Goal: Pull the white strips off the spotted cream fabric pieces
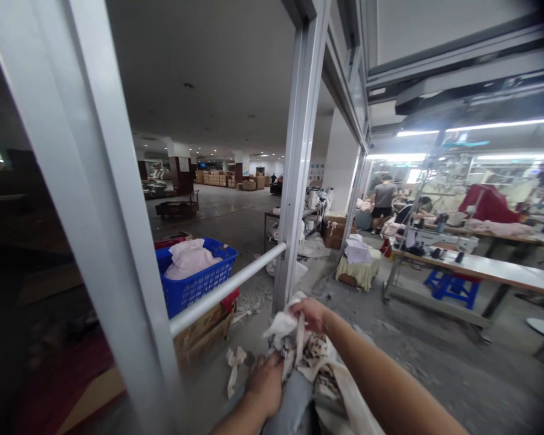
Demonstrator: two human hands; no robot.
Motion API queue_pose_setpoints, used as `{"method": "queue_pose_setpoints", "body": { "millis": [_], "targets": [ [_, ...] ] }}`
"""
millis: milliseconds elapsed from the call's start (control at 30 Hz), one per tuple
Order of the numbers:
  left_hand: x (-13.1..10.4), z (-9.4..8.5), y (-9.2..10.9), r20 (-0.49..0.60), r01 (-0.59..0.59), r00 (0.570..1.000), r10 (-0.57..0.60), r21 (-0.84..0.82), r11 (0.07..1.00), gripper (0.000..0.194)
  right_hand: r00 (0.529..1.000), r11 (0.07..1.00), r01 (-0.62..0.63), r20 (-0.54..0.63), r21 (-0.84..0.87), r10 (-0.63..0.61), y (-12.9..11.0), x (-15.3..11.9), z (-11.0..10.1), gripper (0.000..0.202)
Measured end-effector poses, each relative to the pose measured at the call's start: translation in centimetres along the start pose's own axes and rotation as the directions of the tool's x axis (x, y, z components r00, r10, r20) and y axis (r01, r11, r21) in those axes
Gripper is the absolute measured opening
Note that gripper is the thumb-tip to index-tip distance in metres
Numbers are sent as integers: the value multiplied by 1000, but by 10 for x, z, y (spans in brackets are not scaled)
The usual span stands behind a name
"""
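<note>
A heap of fabric scraps (315,353), white strips mixed with dark-patterned pieces, lies low in front of me on and around something grey (294,396). My right hand (312,315) is closed on white cloth at the top of the heap, and a pale strip hangs below its fingers. Against the left side of the same heap, my left hand (265,383) has its fingers bent into the scraps; the fingertips are hidden. One loose white scrap (236,368) lies to the left of that hand.
A metal frame post (294,181) and a rail (226,290) stand close ahead. Past the rail is a blue basket (199,284) of pale cloth above a cardboard box (204,332). At right are a sewing table (494,272), a blue stool (453,290) and people working.
</note>
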State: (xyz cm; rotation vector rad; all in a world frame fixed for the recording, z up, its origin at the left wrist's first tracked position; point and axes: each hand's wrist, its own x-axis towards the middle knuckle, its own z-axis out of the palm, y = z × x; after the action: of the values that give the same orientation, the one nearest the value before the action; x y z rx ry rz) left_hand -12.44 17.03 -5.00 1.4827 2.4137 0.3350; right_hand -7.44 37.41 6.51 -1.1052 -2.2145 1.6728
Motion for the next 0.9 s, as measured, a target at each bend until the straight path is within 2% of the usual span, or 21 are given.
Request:
{"method": "queue_pose_setpoints", "body": {
  "millis": [100, 167, 233, 300, 367, 433, 533, 600, 633, 700, 767, 833, 900],
  "targets": [
    [-2, -5, 2, -8, 11, 1000, -11, -7, 1000, 65, 989, 997, 22, -144, -69, -32, -32, 7, -39, 28],
    [-1, -12, 2, -23, 28, 999, -28, -12, 1000, 64, 959, 984, -4, -279, -178, -47, -47, 10, -65, 33],
    [1, -22, 1, -54, 74, 996, -75, -17, 997, 60, 921, 943, -66, -383, -327, -68, -49, 8, -84, 34],
    [2, -35, 2, -96, 151, 984, -152, -22, 988, 51, 912, 871, -114, -398, -478, -99, -37, -1, -91, 30],
    [-2, -48, 9, -159, 200, 966, -202, -28, 979, 44, 943, 791, -111, -315, -602, -107, -13, -16, -85, 20],
    [-11, -57, 23, -237, 150, 959, -155, -41, 988, 40, 980, 727, -64, -181, -684, -84, 19, -35, -69, 15],
    [-25, -58, 49, -263, -107, 961, 89, -54, 993, 46, 996, 684, 21, -47, -729, -81, 66, -62, -42, 19],
    [-24, -52, 63, -218, -239, 951, 220, -66, 969, 58, 995, 706, 42, -35, -707, -94, 90, -74, -31, 17],
    [-20, -49, 67, -191, -260, 951, 242, -74, 963, 62, 993, 732, 45, -47, -680, -104, 98, -77, -29, 14],
    [-5, -46, 68, -149, -220, 967, 204, -96, 971, 53, 984, 798, 55, -104, -600, -147, 108, -82, -29, 6],
    [14, -50, 61, -151, -137, 982, 117, -129, 982, 30, 958, 858, 70, -206, -509, -200, 110, -89, -31, 18],
    [30, -62, 50, -249, -46, 968, 1, -174, 984, 25, 927, 889, 100, -284, -446, -247, 109, -102, -29, 37],
    [41, -75, 42, -398, 38, 909, -127, -223, 974, 39, 929, 885, 188, -216, -426, -302, 105, -118, -24, 38]
  ]
}}
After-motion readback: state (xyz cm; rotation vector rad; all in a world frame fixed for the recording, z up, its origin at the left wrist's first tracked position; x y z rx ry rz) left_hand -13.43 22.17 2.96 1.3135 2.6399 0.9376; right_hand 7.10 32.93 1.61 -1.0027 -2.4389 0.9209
